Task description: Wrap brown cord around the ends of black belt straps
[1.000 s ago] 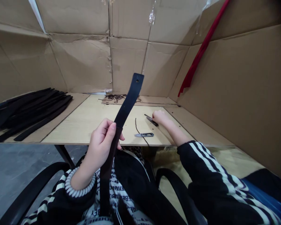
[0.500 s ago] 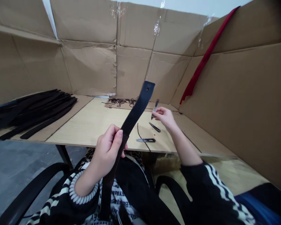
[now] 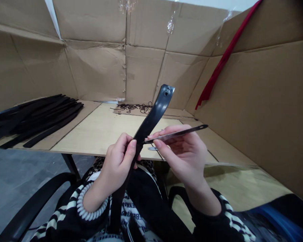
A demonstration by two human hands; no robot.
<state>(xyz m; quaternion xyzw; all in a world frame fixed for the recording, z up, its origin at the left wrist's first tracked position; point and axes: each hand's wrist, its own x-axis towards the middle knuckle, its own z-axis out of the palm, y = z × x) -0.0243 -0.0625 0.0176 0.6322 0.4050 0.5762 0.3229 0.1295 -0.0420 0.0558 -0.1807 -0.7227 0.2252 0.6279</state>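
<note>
My left hand is closed around a long black strap. The strap's smooth, glossy upper end curves up and right, with a small hole near its tip. Below my fingers a duller, fabric-like part runs down over my lap. My right hand pinches a slim, flat dark tool with a slot at its rear end. The tool's front tip points left and meets the strap's edge just above my left thumb; whether it goes into the strap I cannot tell. Behind my right hand, thread snips show only partly.
A pile of black straps lies at the table's left. Tangled dark cords are at the back. Cardboard walls enclose the table, and a red fabric strip hangs on the right one. Chair arms flank me.
My right hand has come left and nearer with the slim tool, now turned nearly level, its tip at the strap. The strap's upper end has tilted slightly right. The snips are now mostly covered.
</note>
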